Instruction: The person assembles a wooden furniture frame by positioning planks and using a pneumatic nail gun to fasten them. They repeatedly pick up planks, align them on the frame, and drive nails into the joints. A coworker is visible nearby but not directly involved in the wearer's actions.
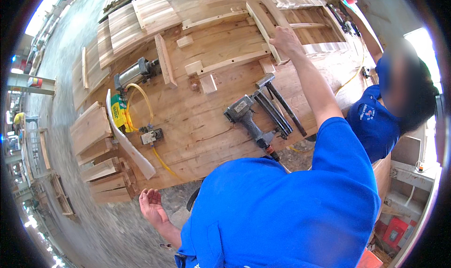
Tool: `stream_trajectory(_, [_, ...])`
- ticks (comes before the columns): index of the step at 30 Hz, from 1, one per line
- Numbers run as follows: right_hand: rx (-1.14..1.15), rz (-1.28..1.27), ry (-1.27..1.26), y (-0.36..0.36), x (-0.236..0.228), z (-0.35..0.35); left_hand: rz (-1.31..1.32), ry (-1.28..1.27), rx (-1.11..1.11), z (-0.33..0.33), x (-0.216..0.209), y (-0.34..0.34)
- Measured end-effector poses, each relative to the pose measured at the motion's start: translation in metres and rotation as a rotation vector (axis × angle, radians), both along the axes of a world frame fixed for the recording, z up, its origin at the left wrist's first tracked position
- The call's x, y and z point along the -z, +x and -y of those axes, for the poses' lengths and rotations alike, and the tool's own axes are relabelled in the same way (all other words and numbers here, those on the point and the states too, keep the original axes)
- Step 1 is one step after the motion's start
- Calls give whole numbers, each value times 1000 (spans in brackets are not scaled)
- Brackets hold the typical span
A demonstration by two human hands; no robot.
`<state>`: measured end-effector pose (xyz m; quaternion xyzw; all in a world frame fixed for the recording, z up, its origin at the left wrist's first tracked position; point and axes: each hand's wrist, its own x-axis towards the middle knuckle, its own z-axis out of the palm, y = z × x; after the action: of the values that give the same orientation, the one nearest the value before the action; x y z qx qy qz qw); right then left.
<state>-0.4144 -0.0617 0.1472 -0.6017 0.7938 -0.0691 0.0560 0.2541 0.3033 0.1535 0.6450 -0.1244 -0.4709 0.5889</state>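
Your right hand point(287, 43) lay bent-fingered on a board point(276, 12), grip unclear, while your left hand point(154, 209) hung empty, half-open!

Bench point(188, 146), 10 o'clock: metal pneumatic cylinder point(134, 75), lying on its side. Looped yellow hose point(151, 110) runs near it to a metal valve block point(151, 136). At 9 o'clock: green-and-yellow packet point(119, 110), just beside a pale curved strip point(128, 143), material indeterminate. At 8 o'clock: piled wood blocks point(104, 176). At 11 o'clock: striped wood panels point(150, 16). At 3 o'clock: co-worker point(371, 124) in blue shirt. Off bench, 4 o'clock: red box point(395, 231). Far 9 o'clock: grey floor point(61, 113), blurred.
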Motion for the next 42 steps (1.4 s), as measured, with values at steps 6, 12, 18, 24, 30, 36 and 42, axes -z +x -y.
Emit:
stream_trajectory(6, [-165, -90, -34, 3, 19, 5, -62, -30, -10, -15, 12, 7])
stream_trajectory(12, [-115, -341, 10, -91, 73, 17, 73, -88, -74, 23, -3, 26])
stream_trajectory(18, [-49, -193, -347, 3, 49, -3, 556, -53, -375, 20, 22, 128])
stream_trajectory(24, [-125, 353, -618, 101, 69, -76, 1313, 652, -442, 90, 28, 225])
stream_trajectory(30, [-79, 636, -493, 191, 49, -170, 917, 678, -477, 68, 89, 292])
stream_trajectory(36, [11, 623, -508, 189, 38, -212, 1475, 407, -55, 119, 21, 221])
stream_trajectory(42, [-27, 670, -494, 206, 26, -215, 1769, 375, 789, 159, 1, 257])
